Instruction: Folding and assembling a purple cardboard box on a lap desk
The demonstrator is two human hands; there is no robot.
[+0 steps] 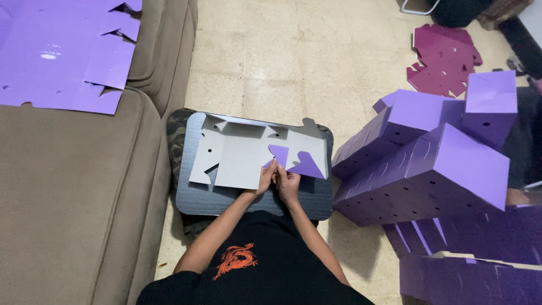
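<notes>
both hands, left hand & right hand, pinching the flat grey die-cut cardboard box blank w/ purple flaps at its 5 o'clock edge, long axis 9-to-3 on the dark lap board

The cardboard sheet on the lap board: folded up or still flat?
Mostly flat: the cardboard sheet lies grey side up; only two purple flaps are turned over by both hands.

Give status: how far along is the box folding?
Done: a pile of folded purple boxes stands at the right. In hand: both hands, left hand and right hand, fold a flap of the flat cutout on the dark board. Left: flat purple sheets on the sofa.
</notes>
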